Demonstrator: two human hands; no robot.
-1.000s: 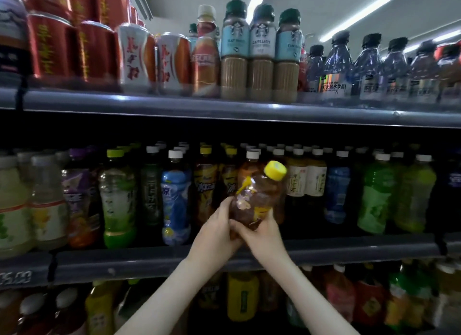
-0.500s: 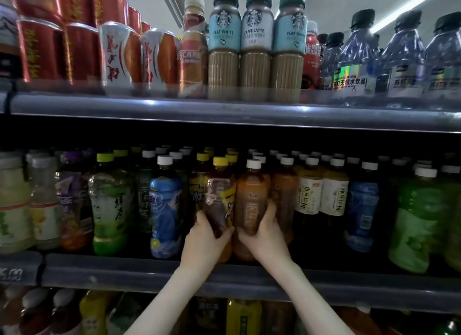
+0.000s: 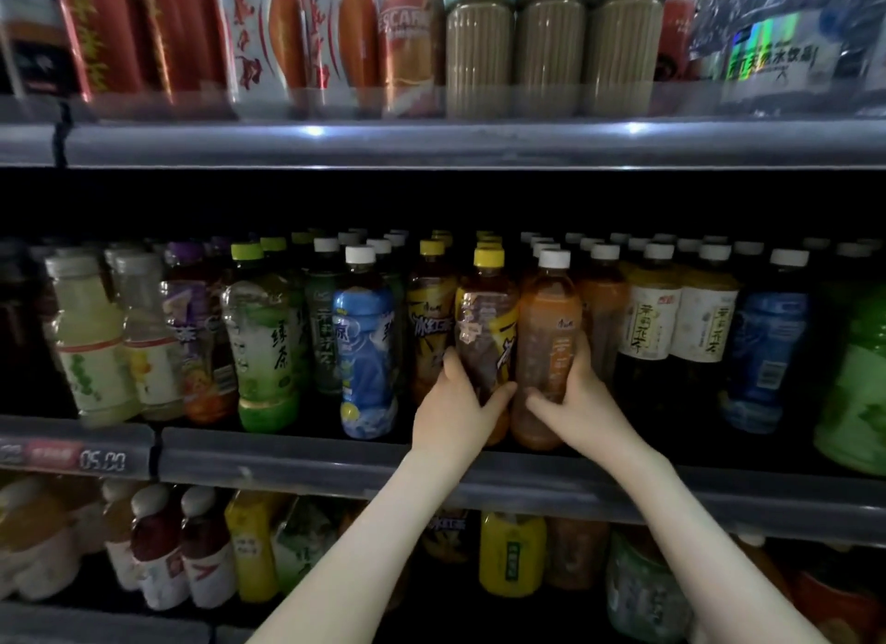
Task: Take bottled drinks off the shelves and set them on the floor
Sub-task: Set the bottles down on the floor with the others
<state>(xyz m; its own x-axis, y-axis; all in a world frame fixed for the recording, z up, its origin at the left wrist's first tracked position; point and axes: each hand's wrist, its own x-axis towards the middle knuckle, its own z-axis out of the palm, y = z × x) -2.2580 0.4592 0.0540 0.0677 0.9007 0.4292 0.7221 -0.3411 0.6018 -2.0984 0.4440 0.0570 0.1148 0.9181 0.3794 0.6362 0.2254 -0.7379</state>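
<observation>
Tilted a second ago, the yellow-capped bottle (image 3: 486, 327) stands upright, gripped by left hand (image 3: 455, 411); right hand (image 3: 575, 403) grips white-capped bottle (image 3: 546, 327).

Three shelves lie one above the other. On the top shelf (image 3: 431, 144), cans (image 3: 158, 34) stand toward the left end and coffee bottles (image 3: 551, 53) stand to their right. On the middle shelf (image 3: 287, 456), bottles stand in rows that go from the front edge to the back. Near the middle of this front edge two bottles are just beside each other. The left hand (image 3: 453, 413) holds the left bottle (image 3: 486, 317) from its left side. The right hand (image 3: 575, 403) holds the right bottle (image 3: 551, 317) from its right side. Both forearms cross in front of the shelf edge. A price tag (image 3: 62, 456) sits on this edge near its left end. The lower bottles (image 3: 510, 555) stand on the shelf below, under the hands.
</observation>
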